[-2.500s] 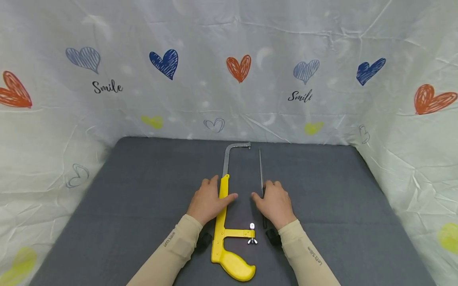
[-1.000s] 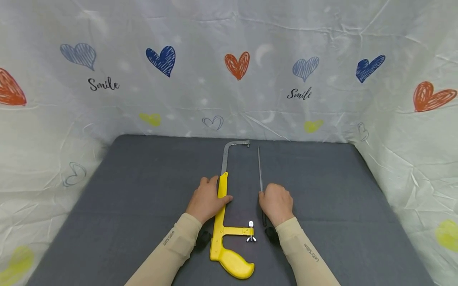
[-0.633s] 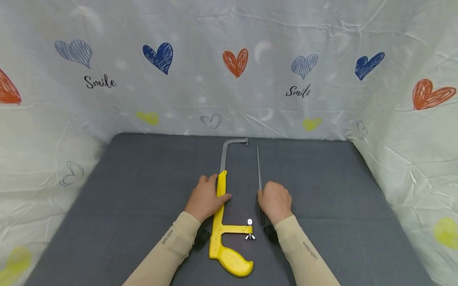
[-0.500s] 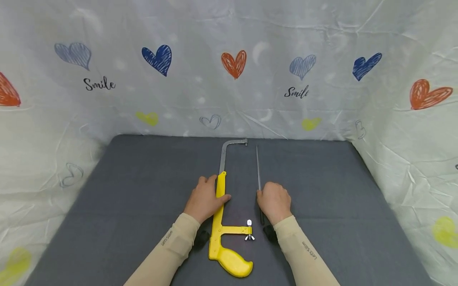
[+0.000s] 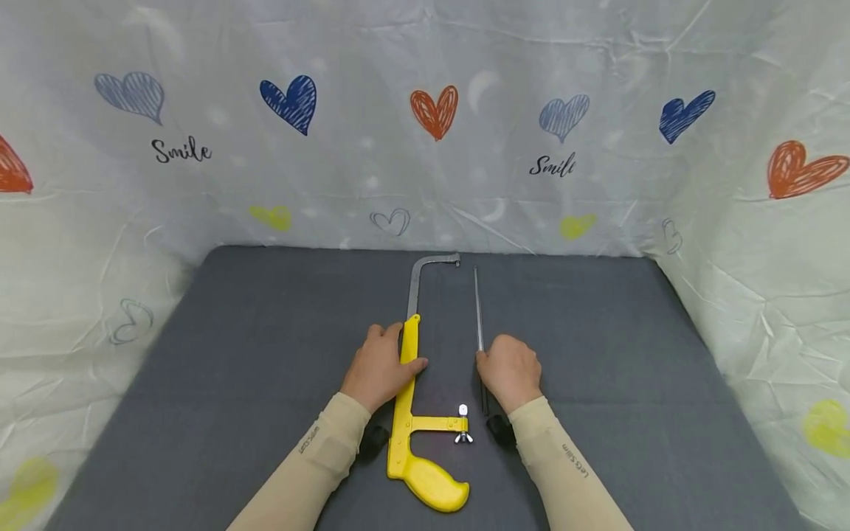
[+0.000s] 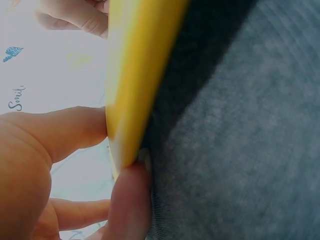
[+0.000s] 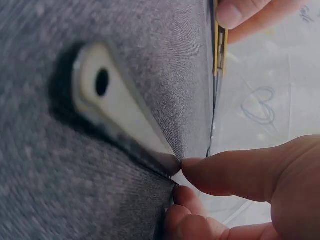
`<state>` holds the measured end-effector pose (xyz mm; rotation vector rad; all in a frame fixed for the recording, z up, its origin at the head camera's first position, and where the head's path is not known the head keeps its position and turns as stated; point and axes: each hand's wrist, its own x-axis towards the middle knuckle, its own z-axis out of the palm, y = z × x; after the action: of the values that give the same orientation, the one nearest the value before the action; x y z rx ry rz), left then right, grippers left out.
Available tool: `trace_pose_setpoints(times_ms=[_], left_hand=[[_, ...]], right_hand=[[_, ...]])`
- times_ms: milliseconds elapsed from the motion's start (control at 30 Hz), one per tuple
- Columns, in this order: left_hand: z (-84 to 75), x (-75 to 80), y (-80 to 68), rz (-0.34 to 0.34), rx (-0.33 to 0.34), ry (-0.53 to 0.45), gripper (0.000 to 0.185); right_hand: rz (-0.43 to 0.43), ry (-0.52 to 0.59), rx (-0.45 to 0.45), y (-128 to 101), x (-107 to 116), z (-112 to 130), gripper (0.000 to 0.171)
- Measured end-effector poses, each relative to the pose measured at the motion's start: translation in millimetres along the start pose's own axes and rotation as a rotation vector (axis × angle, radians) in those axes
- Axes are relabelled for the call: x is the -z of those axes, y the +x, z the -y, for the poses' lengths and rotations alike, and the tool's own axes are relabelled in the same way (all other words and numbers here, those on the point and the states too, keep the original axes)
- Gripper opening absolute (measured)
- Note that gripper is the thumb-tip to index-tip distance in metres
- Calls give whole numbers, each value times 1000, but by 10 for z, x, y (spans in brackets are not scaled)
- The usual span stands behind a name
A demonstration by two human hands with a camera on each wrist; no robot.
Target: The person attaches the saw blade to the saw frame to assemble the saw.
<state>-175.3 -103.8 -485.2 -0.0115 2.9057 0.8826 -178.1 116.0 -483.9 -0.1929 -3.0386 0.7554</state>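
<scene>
A hacksaw frame [image 5: 406, 413] with a yellow handle and a grey metal bow [image 5: 415, 284] lies lengthwise on the grey mat [image 5: 265, 354]. My left hand [image 5: 398, 350] grips its yellow bar between thumb and fingers; the left wrist view shows the bar [image 6: 135, 75] pinched close up. A loose, thin dark saw blade [image 5: 477, 302] lies parallel to the frame on its right. My right hand [image 5: 488, 352] pinches the blade near its middle. In the right wrist view, the blade's end [image 7: 115, 107], with a hole in it, rests on the mat while thumb and finger hold it.
A wing nut [image 5: 462, 437] and a small white piece [image 5: 462, 409] sit at the frame's short cross arm, between my wrists. A white cloth with hearts [image 5: 434, 110] walls in the mat at the back and on both sides.
Since 2.5 s ago, my right hand's fingers have curled in and closed on the blade. My left thumb has drawn in against the yellow bar. Frame and blade lie where they were.
</scene>
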Motion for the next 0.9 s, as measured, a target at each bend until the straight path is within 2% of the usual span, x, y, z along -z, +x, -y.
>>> trace_pose_setpoints(times_ms=[367,467,533,667,767,900], left_hand=[[9,-2,10,2,1,-5,84],[-1,1,18,-3,-5,-4,84],[-8,3,21,-4,-6,0,84],[-5,-2,17,4,2,7,84],[-5,-3,14,5,4,1,84],[-9,6,6,2,-1,-3,83]], right_hand=[[14,69,-10,4,16,15,55],[-5,92,9,23,21,18,50],[-13,108,16,37,20,11,39],[34,143,-8,45,28,-9,9],[91,181,-19,56,42,-16,19],[137,214,-19,81,61,-13,19]])
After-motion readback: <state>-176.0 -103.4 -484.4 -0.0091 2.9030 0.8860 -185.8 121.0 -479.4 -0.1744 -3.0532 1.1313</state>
